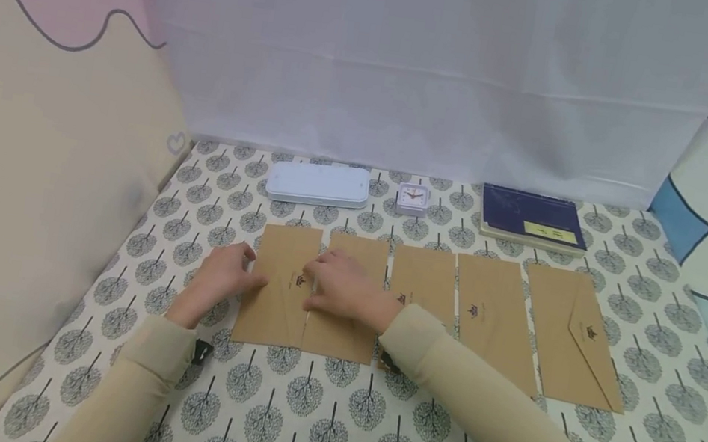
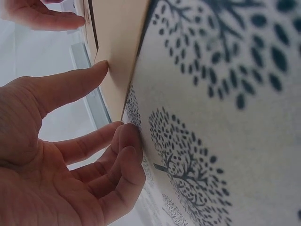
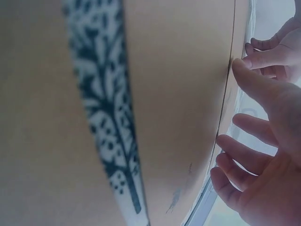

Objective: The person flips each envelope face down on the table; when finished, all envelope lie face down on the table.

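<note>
Leftmost in a row of five, a brown envelope [image 1: 282, 283] lies flat on a patterned surface [image 1: 271, 421]. The left hand [image 1: 220, 274], relaxed and gripping nothing, touches it with the thumb, perhaps to steady it. The right hand [image 1: 347, 288], fingers parted and empty, reaches across the second envelope [image 1: 338, 336], perhaps to even the gap.

Middle: I see a narrow gap between left hand [image 1: 222, 279] and right hand [image 1: 347, 288], above the leftmost envelope [image 1: 288, 253] | Near side: tree-print cloth [image 1: 296, 436] free between left sleeve [image 1: 124, 381] and right sleeve [image 1: 486, 417], which bars the near end of the third envelope [image 1: 424, 272] | Back: pale case [image 1: 318, 183], clock [image 1: 413, 198], book [image 1: 521, 210], gaps between.
</note>
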`<action>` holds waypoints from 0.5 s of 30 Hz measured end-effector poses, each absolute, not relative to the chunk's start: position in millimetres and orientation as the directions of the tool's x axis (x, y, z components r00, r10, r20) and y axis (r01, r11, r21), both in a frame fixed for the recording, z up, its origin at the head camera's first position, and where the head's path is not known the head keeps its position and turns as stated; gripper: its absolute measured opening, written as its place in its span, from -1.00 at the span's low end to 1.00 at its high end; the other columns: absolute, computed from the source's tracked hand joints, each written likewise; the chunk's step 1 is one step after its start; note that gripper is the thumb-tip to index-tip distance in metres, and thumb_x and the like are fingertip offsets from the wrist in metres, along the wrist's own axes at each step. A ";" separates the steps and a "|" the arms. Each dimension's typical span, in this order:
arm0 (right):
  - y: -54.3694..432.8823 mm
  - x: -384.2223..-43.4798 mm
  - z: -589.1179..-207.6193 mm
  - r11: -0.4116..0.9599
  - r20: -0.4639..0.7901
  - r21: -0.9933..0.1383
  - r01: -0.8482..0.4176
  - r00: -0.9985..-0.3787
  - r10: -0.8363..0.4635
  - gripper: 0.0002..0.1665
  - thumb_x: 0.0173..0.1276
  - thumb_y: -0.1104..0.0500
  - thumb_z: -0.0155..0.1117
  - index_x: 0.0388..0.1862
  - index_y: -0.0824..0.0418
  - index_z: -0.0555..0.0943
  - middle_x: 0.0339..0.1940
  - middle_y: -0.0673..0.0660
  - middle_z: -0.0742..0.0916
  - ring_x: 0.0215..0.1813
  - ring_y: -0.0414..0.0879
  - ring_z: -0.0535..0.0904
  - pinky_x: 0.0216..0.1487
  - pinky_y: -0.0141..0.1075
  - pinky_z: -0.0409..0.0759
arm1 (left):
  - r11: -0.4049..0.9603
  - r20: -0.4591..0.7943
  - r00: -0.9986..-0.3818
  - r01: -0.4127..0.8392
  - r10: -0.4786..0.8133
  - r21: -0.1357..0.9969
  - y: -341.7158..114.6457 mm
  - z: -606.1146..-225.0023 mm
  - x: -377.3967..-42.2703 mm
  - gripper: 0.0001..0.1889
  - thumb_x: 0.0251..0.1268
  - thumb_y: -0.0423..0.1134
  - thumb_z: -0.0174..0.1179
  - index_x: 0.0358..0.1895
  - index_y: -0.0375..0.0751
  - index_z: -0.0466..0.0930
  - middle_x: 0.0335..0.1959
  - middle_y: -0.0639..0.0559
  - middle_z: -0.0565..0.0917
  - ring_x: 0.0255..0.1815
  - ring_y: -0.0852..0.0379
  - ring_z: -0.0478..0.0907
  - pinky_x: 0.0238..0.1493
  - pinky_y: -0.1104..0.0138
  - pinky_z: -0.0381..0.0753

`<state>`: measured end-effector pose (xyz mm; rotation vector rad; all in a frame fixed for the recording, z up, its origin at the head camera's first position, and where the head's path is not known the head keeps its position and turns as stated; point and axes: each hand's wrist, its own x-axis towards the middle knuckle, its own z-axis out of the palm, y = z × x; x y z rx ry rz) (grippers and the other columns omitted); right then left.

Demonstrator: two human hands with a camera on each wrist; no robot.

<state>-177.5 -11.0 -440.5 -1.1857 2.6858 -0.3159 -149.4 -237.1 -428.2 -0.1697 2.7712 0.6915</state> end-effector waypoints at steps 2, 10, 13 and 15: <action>-12.2 -177.9 -440.4 0.658 -0.088 -0.256 -0.708 -0.660 -0.746 -0.28 0.11 -0.25 0.40 0.15 0.13 0.55 0.10 0.09 0.61 0.15 0.01 0.42 0.21 -0.17 0.35 | 0.879 -0.290 -0.956 -0.175 -0.044 0.443 -237.3 -428.4 -149.0 -0.38 0.07 -0.07 0.38 0.11 -0.43 0.43 -0.25 -0.23 0.56 -0.32 -0.09 0.53 -0.37 0.16 0.57; -16.0 -175.9 -437.3 0.677 -0.113 -0.238 -0.696 -0.673 -0.731 -0.36 0.11 -0.24 0.40 0.05 0.13 0.59 0.04 0.08 0.63 0.13 0.02 0.43 0.19 -0.19 0.36 | 0.877 -0.273 -0.961 -0.160 -0.035 0.453 -237.7 -427.3 -148.0 -0.39 0.06 -0.12 0.37 0.11 -0.45 0.43 -0.25 -0.26 0.59 -0.34 -0.09 0.55 -0.39 0.17 0.59; -16.8 -176.1 -437.0 0.680 -0.117 -0.249 -0.690 -0.676 -0.728 -0.34 0.10 -0.23 0.42 0.06 0.13 0.59 0.03 0.07 0.63 0.12 0.01 0.43 0.19 -0.19 0.36 | 0.873 -0.273 -0.961 -0.163 -0.035 0.460 -237.2 -427.1 -148.0 -0.39 0.05 -0.13 0.38 0.11 -0.46 0.43 -0.26 -0.26 0.59 -0.35 -0.08 0.56 -0.40 0.18 0.60; -17.1 -176.6 -437.2 0.678 -0.112 -0.256 -0.689 -0.675 -0.729 -0.33 0.08 -0.22 0.44 0.06 0.15 0.59 0.00 0.06 0.64 0.10 0.00 0.44 0.19 -0.20 0.36 | 0.870 -0.278 -0.960 -0.168 -0.037 0.463 -236.7 -427.2 -148.5 -0.39 0.06 -0.13 0.38 0.10 -0.47 0.43 -0.26 -0.25 0.58 -0.35 -0.08 0.55 -0.39 0.19 0.60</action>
